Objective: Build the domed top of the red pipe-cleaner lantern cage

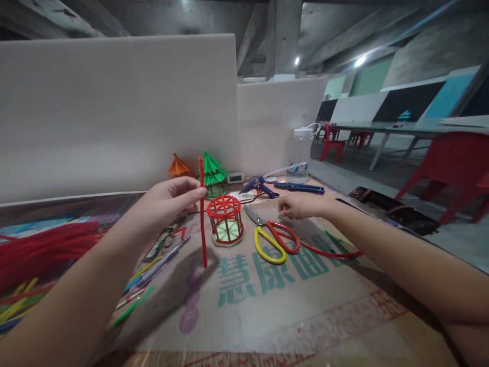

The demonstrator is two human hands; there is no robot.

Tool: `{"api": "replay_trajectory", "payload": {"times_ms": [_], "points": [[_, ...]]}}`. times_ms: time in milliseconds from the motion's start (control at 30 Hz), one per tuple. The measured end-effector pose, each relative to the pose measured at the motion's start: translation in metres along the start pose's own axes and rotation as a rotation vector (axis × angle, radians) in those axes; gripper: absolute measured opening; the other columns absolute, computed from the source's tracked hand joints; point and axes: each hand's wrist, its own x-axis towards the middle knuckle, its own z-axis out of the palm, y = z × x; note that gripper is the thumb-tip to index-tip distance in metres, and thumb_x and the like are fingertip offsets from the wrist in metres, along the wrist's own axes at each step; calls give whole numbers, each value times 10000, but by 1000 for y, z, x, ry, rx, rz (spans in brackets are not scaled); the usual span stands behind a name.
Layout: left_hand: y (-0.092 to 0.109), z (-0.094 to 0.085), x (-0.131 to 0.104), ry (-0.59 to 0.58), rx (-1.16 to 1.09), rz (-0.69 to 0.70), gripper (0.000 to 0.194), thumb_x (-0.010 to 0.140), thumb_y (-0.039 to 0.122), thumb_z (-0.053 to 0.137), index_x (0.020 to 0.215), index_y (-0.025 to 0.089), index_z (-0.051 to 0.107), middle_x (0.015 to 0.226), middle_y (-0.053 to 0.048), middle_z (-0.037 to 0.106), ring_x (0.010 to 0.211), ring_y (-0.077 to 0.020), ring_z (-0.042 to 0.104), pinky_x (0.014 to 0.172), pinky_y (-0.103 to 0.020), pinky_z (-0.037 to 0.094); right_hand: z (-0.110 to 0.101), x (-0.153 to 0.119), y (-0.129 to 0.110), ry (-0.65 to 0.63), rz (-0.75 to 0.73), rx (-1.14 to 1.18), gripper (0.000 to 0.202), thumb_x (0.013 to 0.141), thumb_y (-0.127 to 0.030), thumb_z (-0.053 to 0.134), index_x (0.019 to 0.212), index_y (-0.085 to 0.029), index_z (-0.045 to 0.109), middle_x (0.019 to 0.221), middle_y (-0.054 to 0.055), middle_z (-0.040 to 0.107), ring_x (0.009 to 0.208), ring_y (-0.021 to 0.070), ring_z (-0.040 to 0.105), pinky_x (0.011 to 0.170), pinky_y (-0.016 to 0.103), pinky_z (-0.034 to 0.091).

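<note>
My left hand [168,201] pinches a red pipe cleaner [202,219] and holds it upright, its lower end just above the cardboard sheet [267,300]. Right beside it stands a small round cage built of red pipe cleaners [225,219] on a pale base. My right hand [301,206] rests on the cardboard further right, fingers curled, close to the scissors [273,237] with one yellow and one red handle. A red strand [328,251] lies under my right forearm. Whether the right hand holds anything is unclear.
A blue glue gun [260,186], a green paper pagoda [212,173] and an orange one [179,166] stand by the white partition [114,112]. A pile of red pipe cleaners [42,252] and coloured sticks lies left. A plastic jar [300,155] stands behind; red chairs are at right.
</note>
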Motion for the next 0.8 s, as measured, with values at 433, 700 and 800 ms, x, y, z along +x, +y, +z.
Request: {"api": "replay_trajectory", "payload": {"times_ms": [433,700,800], "points": [[0,0,2,0,-9,-6,413,651,504,836,799,189,613,631,50,531,527,-73,445,469,-164,330,0,-31,23,-351,-161,-63,309,721,-428,738,907,-182,744,866,51,731,783,208,639,655,285,386],[-10,-3,6,-65,115,-9,420,761,582,739,886,208,597,620,57,500,461,-66,353,413,-189,237,10,-52,-1,-224,-134,-219,265,741,-237,575,942,-200,744,893,78,739,760,232,639,581,300,330],[-9,-3,6,-64,127,-8,408,774,580,726,892,212,597,625,55,507,451,-64,343,410,-194,223,10,-54,-4,-177,-115,-209,283,784,-313,586,989,-184,734,924,97,747,769,244,650,583,305,336]]}}
